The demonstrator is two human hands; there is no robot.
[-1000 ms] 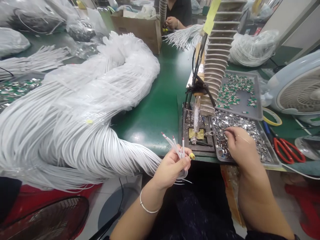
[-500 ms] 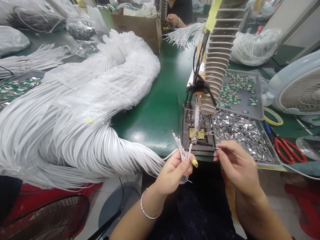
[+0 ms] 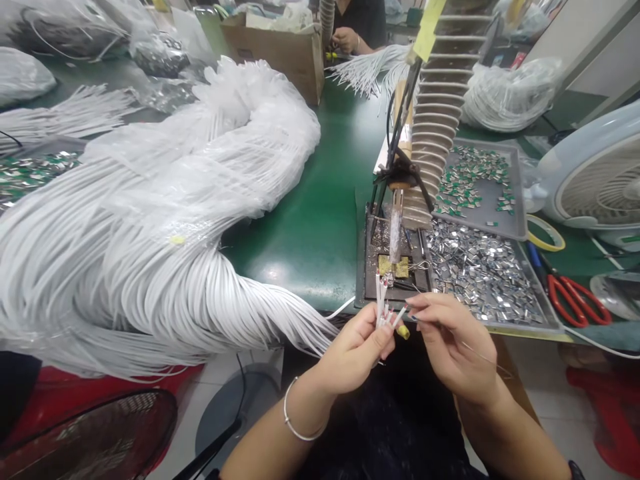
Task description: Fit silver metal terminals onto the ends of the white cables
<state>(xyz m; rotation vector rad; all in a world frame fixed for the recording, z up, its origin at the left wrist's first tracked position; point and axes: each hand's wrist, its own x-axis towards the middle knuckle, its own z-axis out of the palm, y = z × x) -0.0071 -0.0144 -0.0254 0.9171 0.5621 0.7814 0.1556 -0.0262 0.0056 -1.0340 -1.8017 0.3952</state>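
Observation:
My left hand (image 3: 356, 350) is closed round a small bunch of white cable ends (image 3: 383, 300) with red-tipped stripped wires, held upright at the table's front edge. My right hand (image 3: 453, 343) is right beside it, fingers pinched on a small metal part I can barely see, its fingertips touching the cable ends. A thin wire trails from the right hand toward the right. Just beyond both hands stands the dark soldering stand (image 3: 395, 267) with an upright soldering iron (image 3: 395, 223). A tray of small silver metal shells (image 3: 483, 273) lies to the right of it.
A huge bundle of white cables in clear plastic (image 3: 150, 220) covers the green table (image 3: 320, 213) on the left. A second tray with green parts (image 3: 475, 183), red-handled scissors (image 3: 575, 297), a tape roll (image 3: 545, 233) and a fan (image 3: 595, 180) sit on the right. Another person (image 3: 350, 33) works behind a cardboard box (image 3: 285, 57).
My right hand left the tray of metal shells and came back to the left hand. The left hand rose and moved right, bringing the cable ends against the right fingertips.

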